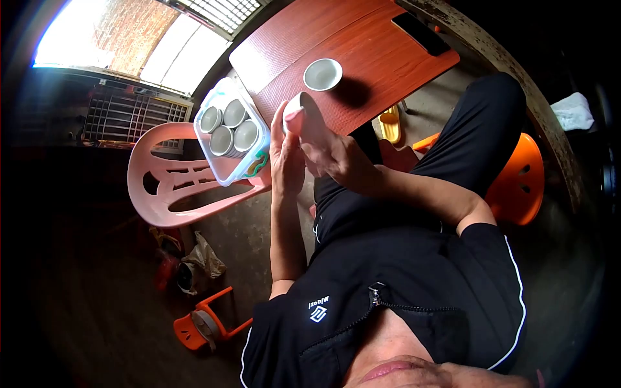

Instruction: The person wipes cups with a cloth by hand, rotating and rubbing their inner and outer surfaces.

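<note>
Above my lap, near the table's edge, both hands are around a pale, elongated thing (312, 119) with a rounded top and a pink patch; blur hides what it is. My left hand (283, 155) presses along its left side, fingers pointing up. Its lower part is wrapped by my right hand (346, 165). Just beyond them, a pale bowl-like cup (323, 75) stands upright on the red-brown table (284, 39). To the left, a clear plastic box (226, 169) holds several stacked grey-green cups (222, 140).
The box rests on a pink plastic chair (143, 178). A dark phone-like slab (420, 34) lies at the table's far right. Under the table is a yellow slipper (390, 127). Orange seats stand at right (527, 184) and lower left (189, 332), near a crumpled bag (206, 258).
</note>
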The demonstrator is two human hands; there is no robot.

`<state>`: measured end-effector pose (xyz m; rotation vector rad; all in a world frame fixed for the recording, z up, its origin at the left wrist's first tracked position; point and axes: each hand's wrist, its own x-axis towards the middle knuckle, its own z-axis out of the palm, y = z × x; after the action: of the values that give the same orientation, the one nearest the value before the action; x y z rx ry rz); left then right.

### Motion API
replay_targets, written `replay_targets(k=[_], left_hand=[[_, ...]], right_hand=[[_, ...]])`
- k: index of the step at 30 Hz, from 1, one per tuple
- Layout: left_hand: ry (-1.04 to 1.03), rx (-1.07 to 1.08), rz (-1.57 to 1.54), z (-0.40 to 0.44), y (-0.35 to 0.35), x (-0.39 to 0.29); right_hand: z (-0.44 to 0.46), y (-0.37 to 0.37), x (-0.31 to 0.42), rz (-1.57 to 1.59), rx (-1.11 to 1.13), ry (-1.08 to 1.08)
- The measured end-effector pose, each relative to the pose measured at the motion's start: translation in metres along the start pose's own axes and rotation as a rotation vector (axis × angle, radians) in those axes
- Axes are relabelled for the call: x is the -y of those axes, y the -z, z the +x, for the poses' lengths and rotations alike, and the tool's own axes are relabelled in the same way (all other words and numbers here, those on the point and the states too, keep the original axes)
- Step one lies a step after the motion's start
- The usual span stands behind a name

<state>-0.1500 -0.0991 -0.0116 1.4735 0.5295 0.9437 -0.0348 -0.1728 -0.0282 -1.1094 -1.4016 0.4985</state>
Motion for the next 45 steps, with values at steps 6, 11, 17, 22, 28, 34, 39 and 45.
replay_targets(k=[6, 11, 17, 22, 28, 34, 39, 45], left_hand=[[0.378, -0.023, -0.045, 0.001, 0.028, 0.009], [-0.128, -0.243, 0.094, -0.001, 0.001, 0.010], [-0.034, -0.168, 0.161, -0.006, 0.015, -0.005], [0.391, -0.098, -0.161, 0.007, 0.034, -0.004], [0.042, -0.344, -0.200, -0.005, 0.001, 0.006], [-0.019, -0.297, 0.127, -0.001, 0.015, 0.024], [0.538, -0.223, -0.747, 0.018, 0.034, 0.046], [0.088, -0.168, -0.111, 0.002, 0.010, 0.024]], right_hand=[[0.009, 0.009, -0.033, -0.326, 0.069, 0.583], [0.005, 0.002, 0.012, 0.769, 0.095, -0.360], [0.009, 0.004, -0.050, -0.560, 0.279, 0.754], [0.001, 0.006, -0.065, -0.893, 0.272, 0.684], [-0.020, -0.019, -0.007, 0.079, 0.123, -0.073], [0.005, -0.021, -0.002, 0.038, 0.016, -0.131], [-0.011, -0.028, -0.041, -0.472, 0.134, 0.618], [0.010, -0.009, -0.007, 0.741, 0.093, -0.502]])
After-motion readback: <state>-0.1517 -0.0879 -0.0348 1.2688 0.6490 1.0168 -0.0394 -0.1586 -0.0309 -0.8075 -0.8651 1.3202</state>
